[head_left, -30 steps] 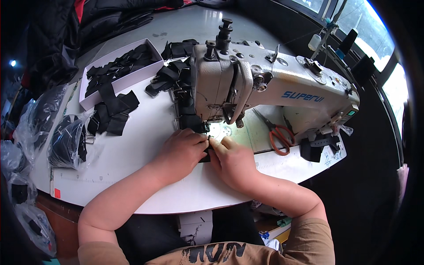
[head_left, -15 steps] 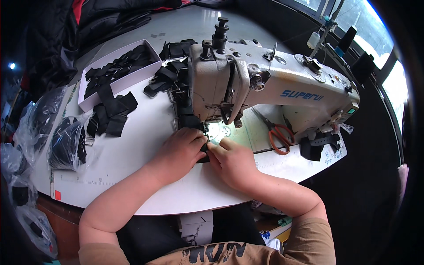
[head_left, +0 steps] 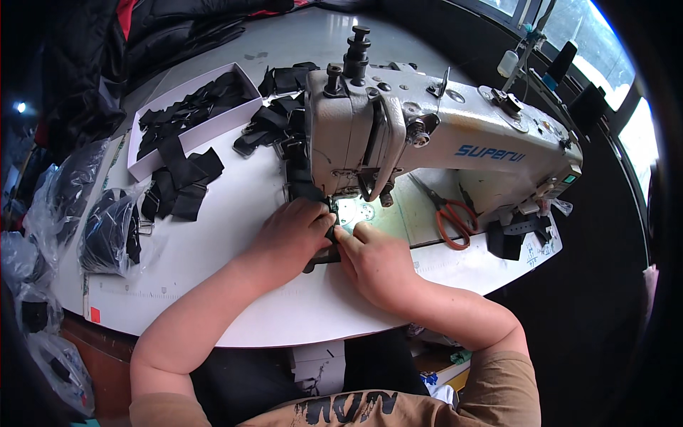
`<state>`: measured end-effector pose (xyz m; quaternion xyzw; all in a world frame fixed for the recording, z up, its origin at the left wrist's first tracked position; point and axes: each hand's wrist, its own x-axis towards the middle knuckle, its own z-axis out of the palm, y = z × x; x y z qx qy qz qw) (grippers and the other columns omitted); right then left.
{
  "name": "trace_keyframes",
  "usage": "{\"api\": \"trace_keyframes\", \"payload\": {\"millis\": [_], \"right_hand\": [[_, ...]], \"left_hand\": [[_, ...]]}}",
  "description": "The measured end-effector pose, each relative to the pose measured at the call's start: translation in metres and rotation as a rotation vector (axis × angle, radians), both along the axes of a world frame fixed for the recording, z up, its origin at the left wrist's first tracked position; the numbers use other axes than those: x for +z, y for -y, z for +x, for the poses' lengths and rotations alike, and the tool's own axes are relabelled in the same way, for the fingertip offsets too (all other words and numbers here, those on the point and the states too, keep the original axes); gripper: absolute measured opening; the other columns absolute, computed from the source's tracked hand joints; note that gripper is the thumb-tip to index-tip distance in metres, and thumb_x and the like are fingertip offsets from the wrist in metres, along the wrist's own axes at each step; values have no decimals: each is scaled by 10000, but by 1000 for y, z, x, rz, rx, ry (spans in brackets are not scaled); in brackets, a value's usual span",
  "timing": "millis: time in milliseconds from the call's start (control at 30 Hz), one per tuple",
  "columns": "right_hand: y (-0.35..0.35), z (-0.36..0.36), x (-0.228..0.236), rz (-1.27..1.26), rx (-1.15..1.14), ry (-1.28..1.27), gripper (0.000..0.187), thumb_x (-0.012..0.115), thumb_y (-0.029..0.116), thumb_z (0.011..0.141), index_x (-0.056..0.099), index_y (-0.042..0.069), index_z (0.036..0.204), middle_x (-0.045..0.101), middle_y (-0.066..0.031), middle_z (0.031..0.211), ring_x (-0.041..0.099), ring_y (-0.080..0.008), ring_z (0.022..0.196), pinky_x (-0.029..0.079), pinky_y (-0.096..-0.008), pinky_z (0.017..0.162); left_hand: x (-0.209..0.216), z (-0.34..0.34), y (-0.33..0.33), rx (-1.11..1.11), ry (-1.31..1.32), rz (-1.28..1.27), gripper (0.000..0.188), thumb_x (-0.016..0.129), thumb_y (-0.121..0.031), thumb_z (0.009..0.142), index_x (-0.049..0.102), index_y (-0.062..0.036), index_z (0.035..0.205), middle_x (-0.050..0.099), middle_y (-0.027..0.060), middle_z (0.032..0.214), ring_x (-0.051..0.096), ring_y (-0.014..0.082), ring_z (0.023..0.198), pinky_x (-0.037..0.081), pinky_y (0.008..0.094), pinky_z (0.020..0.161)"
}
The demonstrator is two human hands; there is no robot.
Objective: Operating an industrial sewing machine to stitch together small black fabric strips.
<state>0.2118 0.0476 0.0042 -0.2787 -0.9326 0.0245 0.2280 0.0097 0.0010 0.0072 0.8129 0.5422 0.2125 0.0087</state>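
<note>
Under the needle area of a white sewing machine (head_left: pixel 420 117), both my hands meet at a piece of black webbing strap (head_left: pixel 306 190). My left hand (head_left: pixel 295 231) is closed, its fingertips pinching the strap just left of the presser foot. My right hand (head_left: pixel 377 263) is closed too, with thumb and forefinger pressed on the strap's near end, against the left fingertips. Most of the held part is hidden by my fingers. Behind the left hand, more black straps with metal buckles (head_left: pixel 274 124) trail along the machine's left side.
Orange-handled scissors (head_left: pixel 455 220) lie beneath the machine arm. A white box (head_left: pixel 192 135) of black straps stands at the left, with straps (head_left: pixel 181 181) spilling over its front. Plastic-wrapped bundles (head_left: pixel 110 235) lie at the table's left edge. Short black strap pieces (head_left: pixel 509 238) rest at the right.
My left fingers have shifted slightly at the strap, and a dark end now shows below the left hand. Both hands stay at the needle; the whole view has moved slightly.
</note>
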Motion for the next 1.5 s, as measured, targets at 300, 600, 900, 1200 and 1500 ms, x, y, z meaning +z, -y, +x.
{"api": "trace_keyframes", "payload": {"millis": [300, 600, 900, 1200, 1500], "right_hand": [[1, -2, 0, -23, -11, 35, 324, 610, 131, 932, 645, 21, 1234, 579, -106, 882, 624, -291, 739, 507, -418, 581], [-5, 1, 5, -217, -66, -78, 345, 600, 71, 899, 683, 62, 1234, 615, -140, 899, 638, -354, 769, 517, -450, 646], [-5, 2, 7, -242, -75, -137, 328, 609, 32, 858, 726, 71, 1161, 614, -134, 885, 640, -350, 762, 518, -441, 658], [-5, 2, 5, -91, -53, -5, 374, 621, 61, 824, 690, 93, 1191, 594, -112, 896, 636, -320, 777, 520, -437, 640], [-7, 1, 5, -81, -71, 57, 414, 615, 81, 830, 647, 77, 1242, 594, -111, 927, 633, -322, 812, 519, -442, 647]], "left_hand": [[3, -3, -7, 13, -38, -41, 375, 705, -169, 883, 648, -20, 1222, 609, 95, 1196, 576, 295, 1177, 494, 422, 1009], [1, -11, -13, -29, -38, 51, 264, 665, -138, 882, 709, -45, 1124, 667, 69, 1148, 618, 279, 1111, 491, 407, 1003], [-1, -10, -3, -94, -33, 145, 291, 625, -44, 835, 717, -66, 1110, 642, 66, 1112, 600, 273, 1093, 481, 410, 993], [-1, -13, -3, -68, -85, 138, 300, 657, -85, 824, 729, -99, 1114, 677, 42, 1155, 632, 274, 1110, 512, 407, 975], [-3, -16, -11, -34, -66, 110, 301, 622, -89, 862, 711, -93, 1150, 673, 54, 1193, 636, 277, 1120, 519, 409, 982]]}}
